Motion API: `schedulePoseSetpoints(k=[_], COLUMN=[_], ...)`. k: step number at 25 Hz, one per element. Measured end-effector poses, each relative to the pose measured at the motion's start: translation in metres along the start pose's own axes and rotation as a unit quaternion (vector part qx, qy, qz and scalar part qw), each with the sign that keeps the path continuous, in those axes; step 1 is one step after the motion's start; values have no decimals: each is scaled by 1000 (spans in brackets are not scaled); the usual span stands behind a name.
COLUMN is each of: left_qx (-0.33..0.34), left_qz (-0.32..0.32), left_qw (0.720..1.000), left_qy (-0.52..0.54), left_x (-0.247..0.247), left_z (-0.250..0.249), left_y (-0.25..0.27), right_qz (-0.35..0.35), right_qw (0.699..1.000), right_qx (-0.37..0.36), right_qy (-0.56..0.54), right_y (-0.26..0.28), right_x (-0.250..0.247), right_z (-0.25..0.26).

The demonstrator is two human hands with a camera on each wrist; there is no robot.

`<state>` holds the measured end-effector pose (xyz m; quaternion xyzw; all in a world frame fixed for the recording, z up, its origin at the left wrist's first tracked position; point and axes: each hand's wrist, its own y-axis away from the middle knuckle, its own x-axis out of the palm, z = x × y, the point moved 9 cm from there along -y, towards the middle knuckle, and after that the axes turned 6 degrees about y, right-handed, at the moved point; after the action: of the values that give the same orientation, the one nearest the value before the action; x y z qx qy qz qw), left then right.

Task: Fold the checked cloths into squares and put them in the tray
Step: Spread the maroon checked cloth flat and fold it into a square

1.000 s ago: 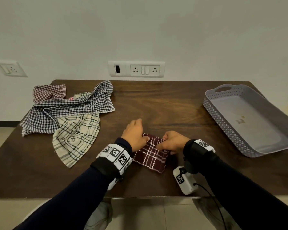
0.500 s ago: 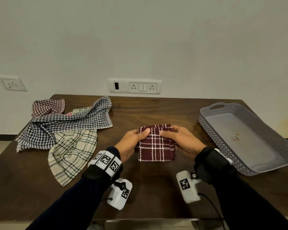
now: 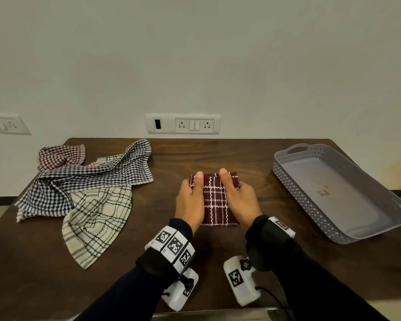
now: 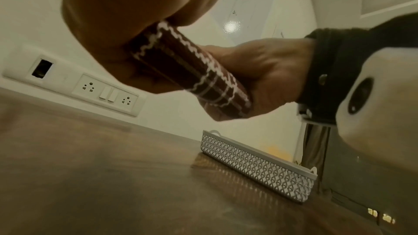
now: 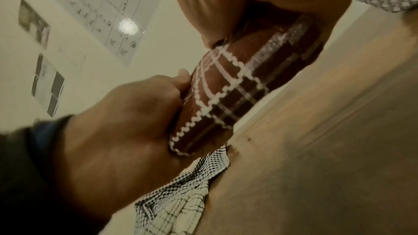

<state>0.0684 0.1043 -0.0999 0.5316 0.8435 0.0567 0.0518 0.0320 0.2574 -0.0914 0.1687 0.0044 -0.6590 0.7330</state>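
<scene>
Checked cloths, unfolded heap (image 3: 79, 188): three or so, left of frame on the dark wooden table (image 3: 218, 156), still to fold. Grey lattice tray (image 3: 315, 200), right of frame: nothing in it yet. Maroon checked cloth (image 3: 215, 200), centre: folded to a square, lifted off the table, pinched thumbs-on-top by left hand (image 3: 190, 202) and right hand (image 3: 240, 200).

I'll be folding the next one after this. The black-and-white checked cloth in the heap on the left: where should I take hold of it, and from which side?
Judging by how it lies, pinch the black-and-white checked cloth at its far right corner by the wall, coming from the right. That corner lies flat and bare on the dark wooden table. Its lower part overlaps the cream plaid cloth.
</scene>
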Motion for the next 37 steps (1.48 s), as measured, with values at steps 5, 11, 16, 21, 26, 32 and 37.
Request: schedulePoseSetpoints(k=[5, 11, 16, 21, 26, 32, 37], left_qx=[87, 108, 104, 99, 144, 177, 164], left_qz=[-48, -58, -69, -88, -82, -69, -79], left_qw=[994, 992, 992, 991, 984, 973, 976], left_qy=[-54, -42, -33, -33, -70, -134, -120], left_x=[-9, -12, -14, -15, -14, -14, -23], left_z=[-24, -34, -35, -42, -57, -67, -58], left_y=[5, 1, -1, 2, 3, 6, 8], right_qz=[-64, -81, -79, -122, -137, -144, 130], right_qw=[992, 991, 991, 984, 978, 965, 991], right_qx=[-76, -90, -103, -124, -136, -150, -26], right_qy=[75, 62, 34, 50, 84, 161, 20], right_y=[0, -3, 1, 3, 1, -1, 4], right_x=[-4, -4, -4, -7, -8, -12, 9], right_z=[10, 21, 27, 39, 51, 62, 31])
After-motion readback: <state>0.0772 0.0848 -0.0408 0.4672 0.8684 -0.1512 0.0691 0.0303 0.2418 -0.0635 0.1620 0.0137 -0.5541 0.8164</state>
